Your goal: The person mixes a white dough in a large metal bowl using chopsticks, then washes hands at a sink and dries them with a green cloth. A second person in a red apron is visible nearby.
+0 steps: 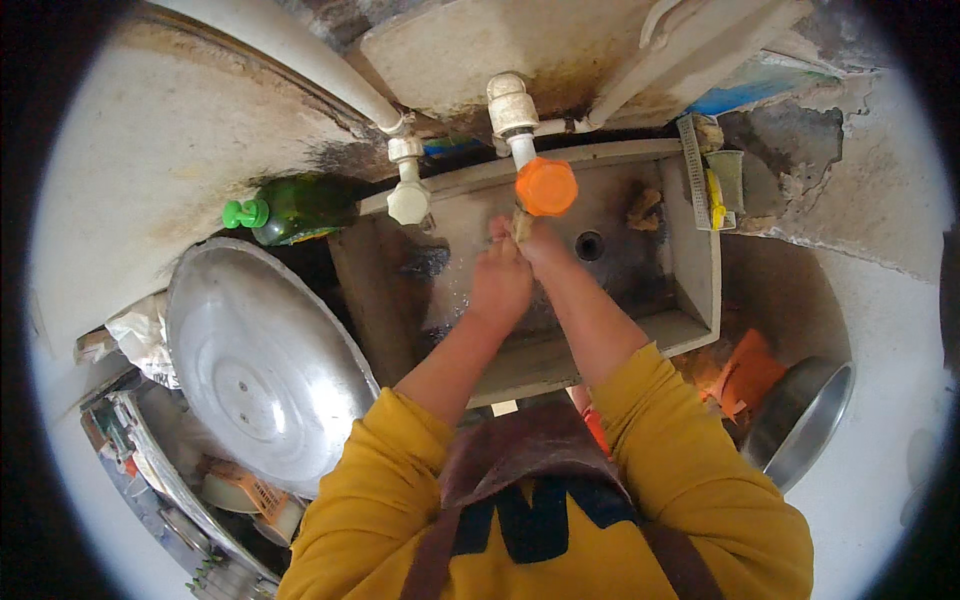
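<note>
Both arms in mustard sleeves reach into a grey stone sink (pixel 520 375). My left hand (pixel 500 280) and my right hand (pixel 541 250) meet below the tap with the orange knob (pixel 547 187). Their fingers are curled and pressed together around a small tan piece (pixel 521 224), too little of which shows to name. The orange knob and the tap's spout partly cover the right fingers. Wet patches and droplets glisten on the basin floor to the left of the hands. A round drain hole (pixel 589 246) lies just right of my right wrist.
A second tap with a white knob (pixel 408 202) hangs at left. Beside the sink lie a green bottle (pixel 300 210) and a large metal basin (pixel 262 370). A plastic basket (pixel 703 175) sits on the right rim; a brown scrap (pixel 643 210) lies inside. A metal bowl (pixel 800 420) stands lower right.
</note>
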`<state>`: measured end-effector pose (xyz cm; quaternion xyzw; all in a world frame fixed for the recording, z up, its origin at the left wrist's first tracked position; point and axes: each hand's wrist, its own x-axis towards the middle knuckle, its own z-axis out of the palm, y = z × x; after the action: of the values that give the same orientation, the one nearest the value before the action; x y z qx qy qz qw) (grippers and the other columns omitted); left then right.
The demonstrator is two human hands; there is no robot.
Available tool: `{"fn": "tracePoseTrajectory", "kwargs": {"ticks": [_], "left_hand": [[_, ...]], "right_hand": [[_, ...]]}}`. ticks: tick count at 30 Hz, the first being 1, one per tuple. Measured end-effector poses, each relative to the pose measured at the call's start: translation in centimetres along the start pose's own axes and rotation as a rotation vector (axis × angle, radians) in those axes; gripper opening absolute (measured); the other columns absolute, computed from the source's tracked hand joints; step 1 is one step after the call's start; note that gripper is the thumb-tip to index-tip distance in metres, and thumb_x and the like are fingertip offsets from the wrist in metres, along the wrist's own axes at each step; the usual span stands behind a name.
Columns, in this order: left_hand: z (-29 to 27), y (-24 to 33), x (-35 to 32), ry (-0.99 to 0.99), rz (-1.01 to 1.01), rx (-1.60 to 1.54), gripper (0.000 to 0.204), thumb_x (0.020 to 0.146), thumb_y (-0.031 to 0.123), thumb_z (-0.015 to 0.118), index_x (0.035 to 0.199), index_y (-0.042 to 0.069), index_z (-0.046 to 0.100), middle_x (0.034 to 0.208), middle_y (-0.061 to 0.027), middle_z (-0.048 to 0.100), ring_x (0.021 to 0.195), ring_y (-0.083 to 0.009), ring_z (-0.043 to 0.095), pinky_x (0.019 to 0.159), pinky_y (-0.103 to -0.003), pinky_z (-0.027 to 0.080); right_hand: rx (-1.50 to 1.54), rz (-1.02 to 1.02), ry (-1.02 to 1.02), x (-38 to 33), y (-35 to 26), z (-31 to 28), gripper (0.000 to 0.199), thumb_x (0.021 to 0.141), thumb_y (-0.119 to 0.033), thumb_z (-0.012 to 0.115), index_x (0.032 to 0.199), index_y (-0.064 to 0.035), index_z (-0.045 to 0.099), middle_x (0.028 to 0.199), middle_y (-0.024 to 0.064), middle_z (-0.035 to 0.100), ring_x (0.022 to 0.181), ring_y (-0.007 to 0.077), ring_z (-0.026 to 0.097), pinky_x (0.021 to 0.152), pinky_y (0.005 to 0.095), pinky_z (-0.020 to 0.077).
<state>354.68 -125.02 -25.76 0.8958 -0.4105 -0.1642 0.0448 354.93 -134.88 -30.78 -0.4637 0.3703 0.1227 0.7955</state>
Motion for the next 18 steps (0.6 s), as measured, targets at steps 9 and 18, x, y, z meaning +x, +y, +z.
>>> {"fn": "tracePoseTrajectory", "kwargs": {"ticks": [9,18], "left_hand": [[5.5,-2.5,0.7,-0.273,0.081,-0.430,0.025,0.086,0.021,0.048,0.105,0.008,0.059,0.117,-0.0121,0.055,0.114,-0.0239,0.050,0.089,-0.040,0.042],[1.9,-3.5,1.5,-0.368,0.042,-0.758,0.033,0.094,0.030,0.048,0.120,0.010,0.050,0.119,-0.0082,0.055,0.109,-0.0239,0.053,0.092,-0.040,0.043]], "right_hand": [[-1.396,-0.918,-0.188,-2.5,3.5,1.1,0.034,0.094,-0.032,0.042,0.099,-0.0037,0.060,0.097,0.0142,0.063,0.091,0.0255,0.060,0.084,0.0420,0.0459],[-1.291,-0.603,-0.223,-6.6,0.1,2.9,0.032,0.094,-0.024,0.036,0.103,-0.0058,0.061,0.110,0.0178,0.060,0.110,0.0320,0.052,0.097,0.0436,0.0368]]}}
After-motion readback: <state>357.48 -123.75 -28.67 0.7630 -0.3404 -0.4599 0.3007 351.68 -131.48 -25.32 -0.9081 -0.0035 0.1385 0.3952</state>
